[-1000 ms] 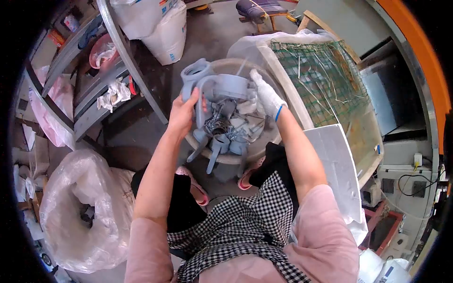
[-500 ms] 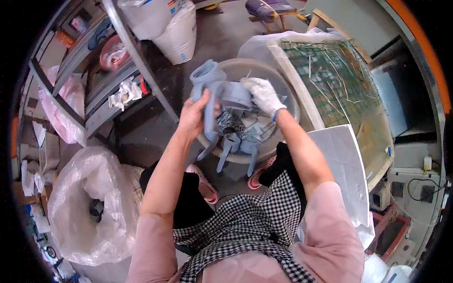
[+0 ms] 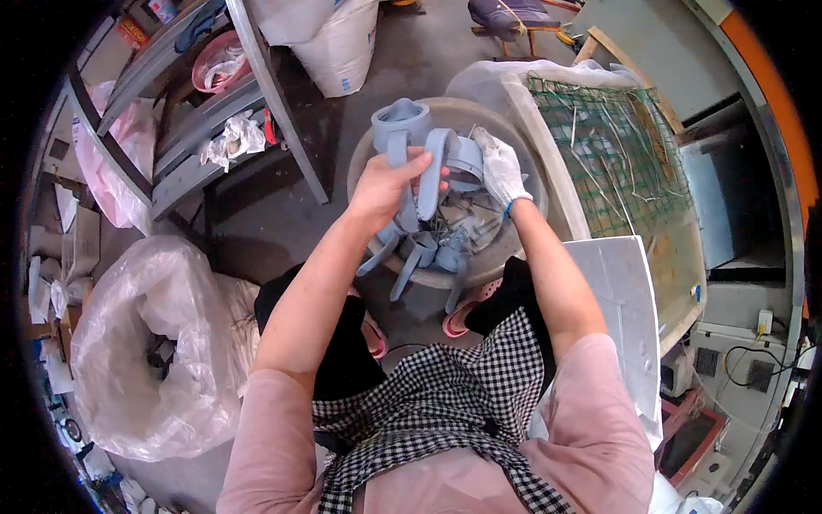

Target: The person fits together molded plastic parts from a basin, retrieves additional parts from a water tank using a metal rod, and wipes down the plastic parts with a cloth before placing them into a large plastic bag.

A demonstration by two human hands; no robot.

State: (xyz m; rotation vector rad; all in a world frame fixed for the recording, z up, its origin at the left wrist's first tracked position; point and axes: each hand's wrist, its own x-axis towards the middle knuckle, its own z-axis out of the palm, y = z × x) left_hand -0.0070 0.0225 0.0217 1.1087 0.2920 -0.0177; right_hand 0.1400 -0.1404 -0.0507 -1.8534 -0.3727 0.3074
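Observation:
Bare, my left hand (image 3: 394,182) is closed around the handles of grey plastic parts with round cup-like ends (image 3: 401,124), held above a round tub (image 3: 364,158). My right hand (image 3: 503,171) wears a white glove with a blue band at the wrist; its fingers are bent at the right side of a second ring-shaped end (image 3: 465,163), and what they grip, if anything, is hidden. Below both hands, the tub holds thin grey scraps (image 3: 467,231). More grey handled parts (image 3: 418,257) lie over its near edge.
A clear plastic bag (image 3: 154,343) stands at the left, below a metal rack (image 3: 274,94). White sacks (image 3: 338,51) are behind. At the right are a bin with green netting (image 3: 599,154) and a white board (image 3: 621,300).
The view has shifted slightly. The held parts have turned, so that the left cup faces up more and the two handles show apart. My gloved hand has moved from over the ring to its right side.

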